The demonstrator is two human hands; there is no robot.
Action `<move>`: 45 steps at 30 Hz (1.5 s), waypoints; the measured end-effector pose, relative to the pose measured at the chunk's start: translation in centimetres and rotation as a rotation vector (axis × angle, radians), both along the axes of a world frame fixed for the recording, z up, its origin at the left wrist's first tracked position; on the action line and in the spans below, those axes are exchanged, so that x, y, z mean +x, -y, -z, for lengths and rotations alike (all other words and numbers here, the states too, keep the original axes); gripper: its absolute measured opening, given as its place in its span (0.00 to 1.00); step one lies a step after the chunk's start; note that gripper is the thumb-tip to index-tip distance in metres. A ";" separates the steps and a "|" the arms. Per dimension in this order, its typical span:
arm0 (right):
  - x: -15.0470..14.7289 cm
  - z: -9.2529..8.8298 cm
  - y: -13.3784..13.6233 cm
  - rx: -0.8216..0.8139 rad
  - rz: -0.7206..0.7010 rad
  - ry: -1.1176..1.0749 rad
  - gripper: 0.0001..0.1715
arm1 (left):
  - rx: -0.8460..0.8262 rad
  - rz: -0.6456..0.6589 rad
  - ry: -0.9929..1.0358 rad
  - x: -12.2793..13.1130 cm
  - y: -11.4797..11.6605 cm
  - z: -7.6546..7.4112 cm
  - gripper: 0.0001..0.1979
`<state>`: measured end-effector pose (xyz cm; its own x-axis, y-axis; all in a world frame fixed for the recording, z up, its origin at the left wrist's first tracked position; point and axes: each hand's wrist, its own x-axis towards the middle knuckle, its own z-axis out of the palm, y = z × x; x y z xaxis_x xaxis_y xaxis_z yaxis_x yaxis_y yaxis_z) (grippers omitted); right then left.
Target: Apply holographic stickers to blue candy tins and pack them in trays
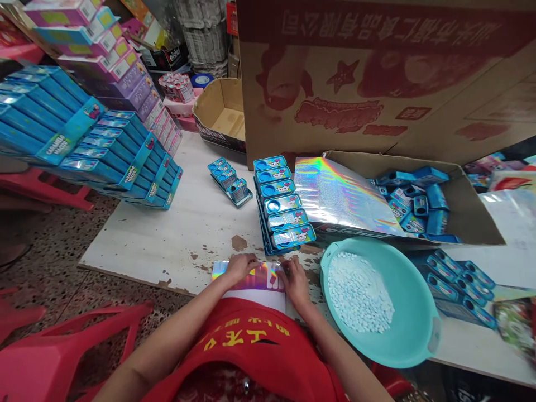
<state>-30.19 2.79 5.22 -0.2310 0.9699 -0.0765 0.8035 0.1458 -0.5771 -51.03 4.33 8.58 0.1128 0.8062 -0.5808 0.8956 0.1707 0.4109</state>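
Observation:
A shiny holographic sheet (257,281) lies at the table's front edge, against the red apron (251,335). My left hand (240,268) has its fingers closed at the sheet's far edge, left of its middle. At the right end of the same sheet, my right hand (296,281) bends its fingers round the edge; the fingertips are partly hidden. Just beyond both hands stands a row of small blue boxes (282,204) in a blue tray. Further back, a smaller tray (238,192) holds a few more such boxes.
To the right, a turquoise basin (414,312) contains small pale candies. Behind it, an open carton (477,215) holds loose blue boxes and a large holographic sheet (341,192). Blue display packs (125,151) are stacked at left. A big cardboard box (377,78) walls off the back.

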 end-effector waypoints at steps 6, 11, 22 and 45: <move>-2.2 -1.2 1.2 0.265 -0.193 0.136 0.16 | 0.057 -0.021 0.043 0.2 0.1 -0.3 0.13; -3.8 -0.5 1.3 0.228 -0.297 0.261 0.19 | 0.069 -0.027 0.053 0.2 0.3 -0.3 0.12; -3.0 -0.8 2.1 0.265 -0.368 0.298 0.09 | 0.024 -0.060 0.015 0.5 0.0 -0.2 0.14; -1.0 -20.4 -0.1 -0.065 -0.015 -0.491 0.10 | -0.017 -0.407 0.872 0.9 3.1 -13.8 0.14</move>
